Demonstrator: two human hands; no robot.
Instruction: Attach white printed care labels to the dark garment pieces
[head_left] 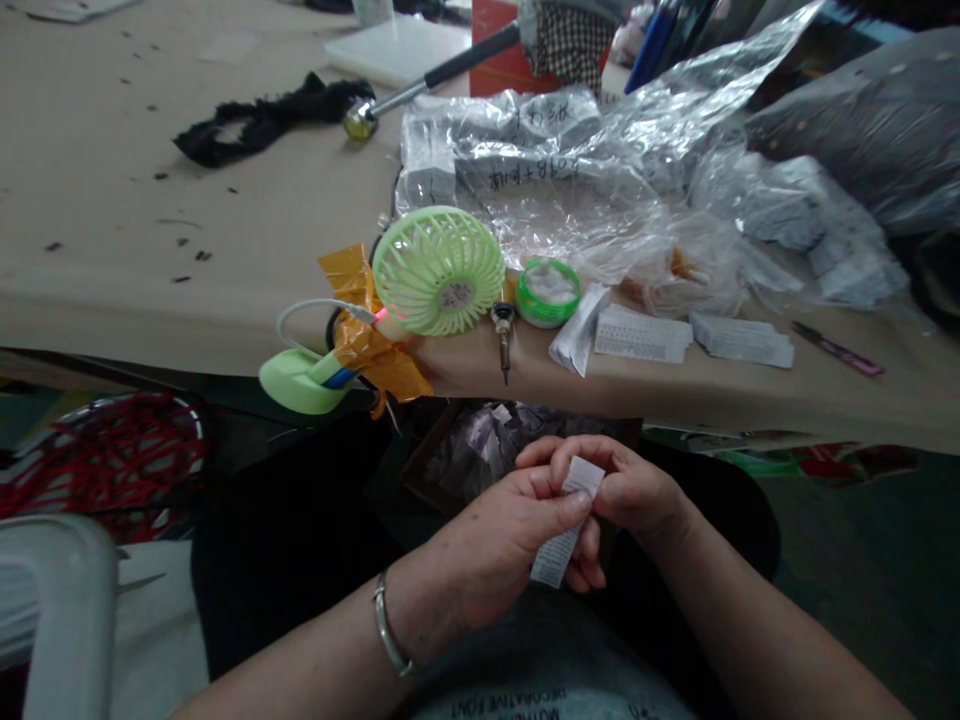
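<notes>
A narrow white printed label point(556, 556) is held over my lap, below the table's front edge. My left hand point(517, 530), with a bangle at the wrist, is closed on it, thumb pressed on the printed face. My right hand point(626, 485) is closed at the label's upper end, its fingers touching those of my left hand. Whether the label is one layer or several I cannot tell. On the table edge lie a folded white strip point(580, 330), a stack of printed labels point(643, 334) and another stack point(741, 341).
A green fan point(439, 272) is taped at the table point(247, 230) edge, beside a soldering iron tip point(504, 345) and a green round tub point(548, 292). Small scissors or snips point(838, 349) lie right. Plastic bags point(540, 180) cover the back. Below, a box point(480, 445) holds scraps.
</notes>
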